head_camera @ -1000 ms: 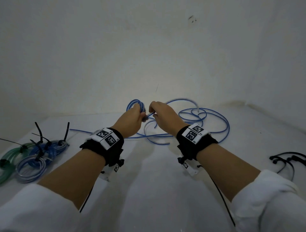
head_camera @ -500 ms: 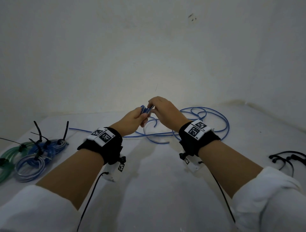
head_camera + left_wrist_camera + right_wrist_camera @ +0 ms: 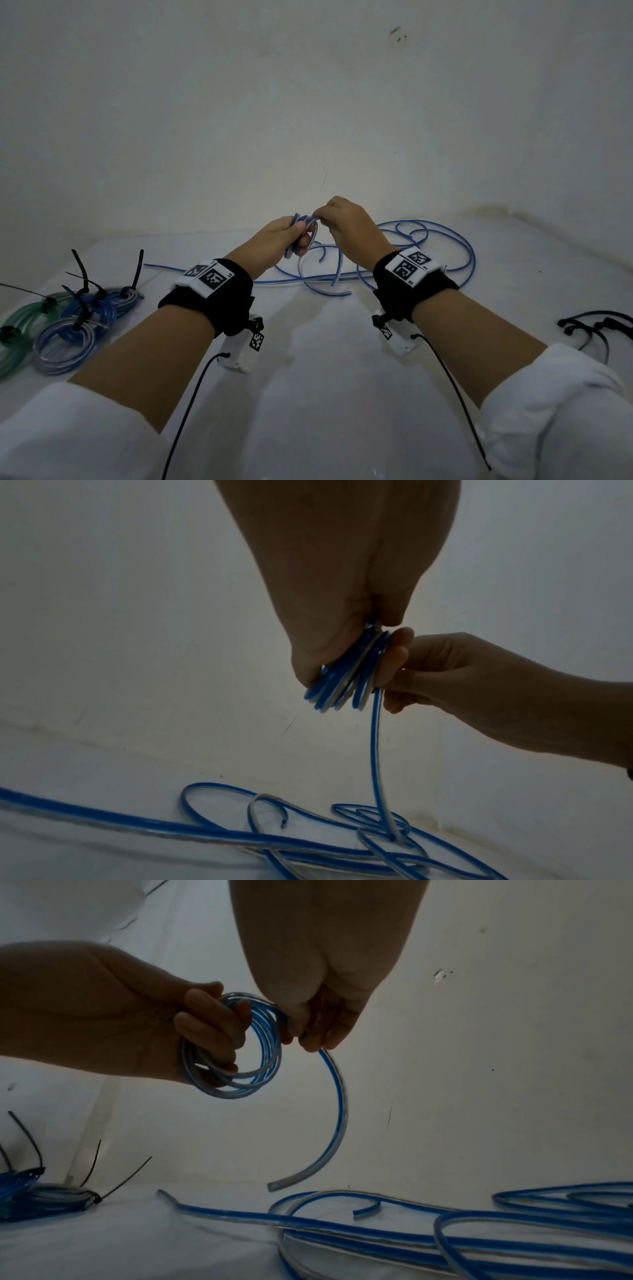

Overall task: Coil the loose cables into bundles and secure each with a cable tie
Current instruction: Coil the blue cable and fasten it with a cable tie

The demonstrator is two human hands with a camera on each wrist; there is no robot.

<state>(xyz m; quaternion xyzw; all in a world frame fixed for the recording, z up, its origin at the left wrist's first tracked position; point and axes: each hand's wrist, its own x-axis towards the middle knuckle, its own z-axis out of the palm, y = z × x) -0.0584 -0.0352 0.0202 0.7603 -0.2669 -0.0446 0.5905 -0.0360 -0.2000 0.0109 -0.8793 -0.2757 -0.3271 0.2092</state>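
Note:
My left hand (image 3: 287,235) grips a small coil of blue-and-clear cable (image 3: 301,236) held above the table; the coil (image 3: 236,1053) has several loops round the fingers (image 3: 209,1026). My right hand (image 3: 346,222) pinches the cable strand at the coil's top (image 3: 308,1035). From there the cable (image 3: 375,750) drops to a loose tangle (image 3: 428,246) on the white table (image 3: 325,394). In the left wrist view the coil (image 3: 342,680) sits edge-on between both hands.
Tied bundles of blue (image 3: 68,329) and green cable (image 3: 17,329) with black tie tails lie at the far left. Loose black cable ties (image 3: 596,329) lie at the right edge. A white wall stands close behind the table.
Both hands have risen and turned. The coil in my left hand now stands more upright, and my right hand has brought another stretch of cable up to its top.

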